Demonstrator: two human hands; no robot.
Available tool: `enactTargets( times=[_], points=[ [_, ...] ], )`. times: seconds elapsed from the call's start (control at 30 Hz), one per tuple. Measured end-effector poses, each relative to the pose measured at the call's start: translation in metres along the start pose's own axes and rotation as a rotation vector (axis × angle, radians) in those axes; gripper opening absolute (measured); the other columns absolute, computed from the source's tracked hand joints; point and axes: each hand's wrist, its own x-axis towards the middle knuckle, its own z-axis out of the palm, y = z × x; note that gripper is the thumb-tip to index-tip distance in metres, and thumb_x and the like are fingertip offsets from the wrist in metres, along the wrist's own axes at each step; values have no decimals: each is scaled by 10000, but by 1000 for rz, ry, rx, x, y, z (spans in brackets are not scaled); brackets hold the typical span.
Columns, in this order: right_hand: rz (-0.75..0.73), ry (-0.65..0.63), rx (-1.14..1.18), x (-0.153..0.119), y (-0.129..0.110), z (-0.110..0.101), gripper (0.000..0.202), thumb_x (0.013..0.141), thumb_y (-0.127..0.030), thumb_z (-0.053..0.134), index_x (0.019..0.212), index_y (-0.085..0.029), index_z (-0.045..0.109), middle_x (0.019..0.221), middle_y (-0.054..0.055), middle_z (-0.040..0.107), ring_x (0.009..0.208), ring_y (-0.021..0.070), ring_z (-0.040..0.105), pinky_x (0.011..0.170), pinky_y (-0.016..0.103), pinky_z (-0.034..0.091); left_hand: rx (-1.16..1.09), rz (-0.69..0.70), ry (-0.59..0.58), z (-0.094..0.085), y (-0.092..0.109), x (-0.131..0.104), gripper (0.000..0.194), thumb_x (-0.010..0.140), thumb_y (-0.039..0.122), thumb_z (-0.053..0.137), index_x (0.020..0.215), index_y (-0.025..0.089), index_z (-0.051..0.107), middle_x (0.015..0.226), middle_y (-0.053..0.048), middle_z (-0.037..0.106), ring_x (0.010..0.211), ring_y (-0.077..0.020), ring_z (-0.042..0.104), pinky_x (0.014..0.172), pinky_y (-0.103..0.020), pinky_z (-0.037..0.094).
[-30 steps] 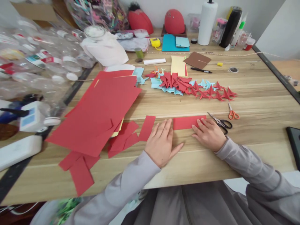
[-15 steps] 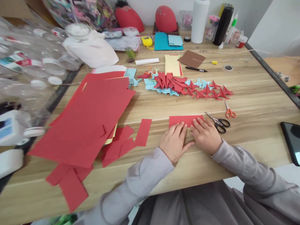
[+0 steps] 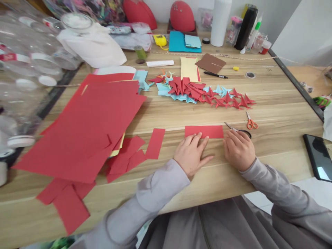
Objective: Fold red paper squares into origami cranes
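Note:
A folded-looking strip of red paper (image 3: pixel 210 131) lies flat on the wooden table in front of me. My left hand (image 3: pixel 191 151) rests on its lower left part, fingers spread and pressing down. Just past the strip's right end, my right hand (image 3: pixel 239 148) is closed, its fingers curled together; whether anything is in them is hidden. Black scissors (image 3: pixel 231 127) lie right behind that hand, which covers part of their handles. Orange scissors (image 3: pixel 250 122) lie a little farther back. Red paper pieces (image 3: pixel 155 143) are to the left of my left hand.
Large red sheets (image 3: pixel 95 121) are stacked at the left. Red and blue folded paper shapes (image 3: pixel 186 90) stretch across the middle. A black pen (image 3: pixel 215 74), a tape measure (image 3: pixel 160 40) and a white bottle (image 3: pixel 220 24) are farther back. A phone (image 3: pixel 317 155) sits at the right edge.
My right hand has come off the red strip and moved right, its fingers curling closed over part of the black scissors' handles. My left hand stays on the paper.

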Motion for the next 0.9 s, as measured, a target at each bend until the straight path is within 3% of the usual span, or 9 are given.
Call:
enactTargets(
  times=[0.17,0.33,0.57,0.9],
  points=[
    [-110,-95,146,17,-13,10,238,886,-232,475,960,-130,677,1028,90,697,995,215,594,892,353,403,17,18,-27,-4,-2,2,612,843,596,385,1289,192,500,1279,-137,514,1125,-299,451,903,-432,401],
    [-123,-155,111,21,-15,18,242,892,-244,477,885,-137,694,997,80,702,929,217,602,872,382,385,38,42,7,-2,-4,1,524,891,476,385,1281,148,504,1281,-132,529,1129,-279,465,915,-416,403],
    [-134,-132,168,15,-7,18,229,885,-206,480,897,-170,705,1072,30,699,985,198,601,858,369,396,60,97,117,3,-19,-4,373,919,291,382,1178,118,588,1234,-104,597,1101,-233,533,897,-376,443],
    [-107,-120,216,6,18,12,217,869,-211,507,834,-211,721,1041,0,713,1000,218,631,852,401,413,140,99,208,11,-45,-24,358,904,207,385,1130,54,618,1202,-144,613,1098,-253,548,871,-376,490]
  ],
)
